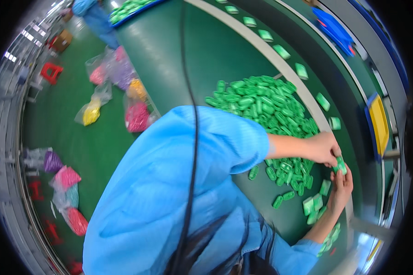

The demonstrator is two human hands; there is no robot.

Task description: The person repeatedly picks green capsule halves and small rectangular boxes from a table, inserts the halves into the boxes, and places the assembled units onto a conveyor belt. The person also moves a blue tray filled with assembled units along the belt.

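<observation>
A small green-and-white packet is pinched from above by the left hand's fingertips and from below by the right hand's thumb and fingers, over the green table's pale rim, beside heaped green oblong cases and near a curved conveyor belt bearing similar packets.

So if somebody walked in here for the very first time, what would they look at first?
Probably the big heap of shiny green pieces on the green table, right of the middle. Next might come the bright blue sleeve filling much of the middle, then the left hand and right hand at the right, holding a small green piece.
</observation>
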